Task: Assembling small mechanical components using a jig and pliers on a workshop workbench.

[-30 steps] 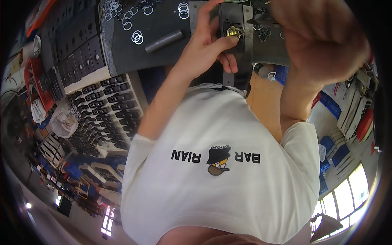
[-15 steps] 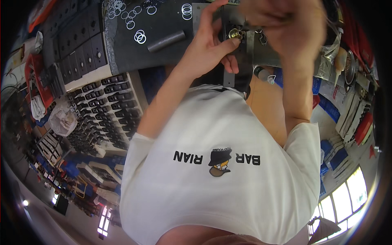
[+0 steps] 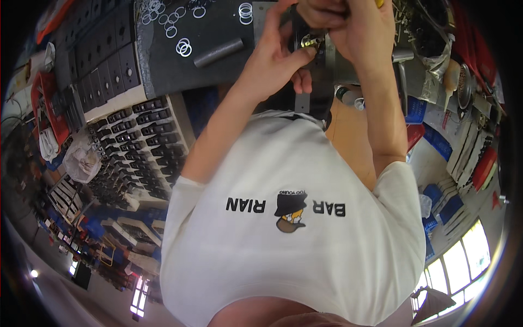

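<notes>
My left hand (image 3: pixel 275 62) is closed round a long, dark metal piece at the top of the view. Its thumb presses beside a small round brass-coloured part (image 3: pixel 310 41) seated there. The lower end of the dark piece, a flat strip (image 3: pixel 303 103) with a hole, sticks out toward my shirt. My right hand (image 3: pixel 351 30) is just right of the brass part, above the piece, with its fingers curled in. A small yellow end (image 3: pixel 379 3) shows at the upper edge beside it; what the fingers hold is mostly hidden.
Pale metal rings (image 3: pixel 184 47) and a grey rod (image 3: pixel 218 53) lie on the dark bench at left. Right of my right forearm stands a T-shaped metal tool (image 3: pixel 403 55) near a plastic bag (image 3: pixel 437 64). A rack of black parts (image 3: pixel 144 128) is below the bench's left side.
My right hand has come left and closer to the brass part, and its blur has gone. The T-shaped tool now shows beside the forearm. My left hand keeps its hold.
</notes>
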### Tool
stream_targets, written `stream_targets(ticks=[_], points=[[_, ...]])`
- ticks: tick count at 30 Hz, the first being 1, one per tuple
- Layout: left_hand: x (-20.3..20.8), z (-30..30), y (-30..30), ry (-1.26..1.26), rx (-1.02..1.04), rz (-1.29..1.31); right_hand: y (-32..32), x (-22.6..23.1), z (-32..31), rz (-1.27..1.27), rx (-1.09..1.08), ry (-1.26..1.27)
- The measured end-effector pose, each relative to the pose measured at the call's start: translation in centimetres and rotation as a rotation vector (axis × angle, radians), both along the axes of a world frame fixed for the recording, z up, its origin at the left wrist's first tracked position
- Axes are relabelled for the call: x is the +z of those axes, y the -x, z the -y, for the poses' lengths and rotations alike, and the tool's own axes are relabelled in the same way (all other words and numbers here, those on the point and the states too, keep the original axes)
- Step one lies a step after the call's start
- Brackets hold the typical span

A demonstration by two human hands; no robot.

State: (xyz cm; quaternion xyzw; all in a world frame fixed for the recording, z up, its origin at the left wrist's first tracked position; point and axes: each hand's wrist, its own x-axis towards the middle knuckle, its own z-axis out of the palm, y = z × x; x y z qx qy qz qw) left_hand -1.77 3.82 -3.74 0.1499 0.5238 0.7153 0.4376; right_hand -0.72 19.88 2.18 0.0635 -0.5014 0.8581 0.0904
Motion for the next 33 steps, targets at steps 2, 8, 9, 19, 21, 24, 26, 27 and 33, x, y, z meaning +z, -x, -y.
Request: stream_targets(ticks=[2,8,9,19,21,24,26,27,33], points=[[-0.1,0.1,-0.1,-0.016,-0.001,-0.015,-0.5,1.1,0.1,0.111,-0.042,0.021],[1.6,0.6,-1.1,0.11,0.08,-0.035,-7.1,2.0,-5.7,-0.049,0.059,0.078],[2.1,1.3,-0.7,0.103,0.071,-0.042,-9.1,1.8,-6.6,-0.056,0.05,0.071],[1.9,9.9,3.5,0.818,-0.09,-1.27,-18.2,-4.8,-12.3,0.877,-0.499,-1.759],[2.8,8.8,3.7,0.603,0.0,-1.166,-17.9,-5.5,-12.7,0.753,-0.54,-1.653],[6.1,5.0,1.7,0.047,0.326,-0.6,-16.9,-3.0,-11.5,0.764,-0.55,-1.397],[6.5,2.9,1.5,-0.149,0.244,-0.684,-15.9,-1.1,-10.8,0.729,-0.478,-0.798],[6.6,2.1,2.2,-0.383,0.138,-0.722,-15.8,1.4,-9.8,0.699,-0.516,-0.714],[5.3,0.8,2.2,0.129,-0.022,-1.036,-14.3,8.7,-2.8,0.34,-0.582,-0.394]])
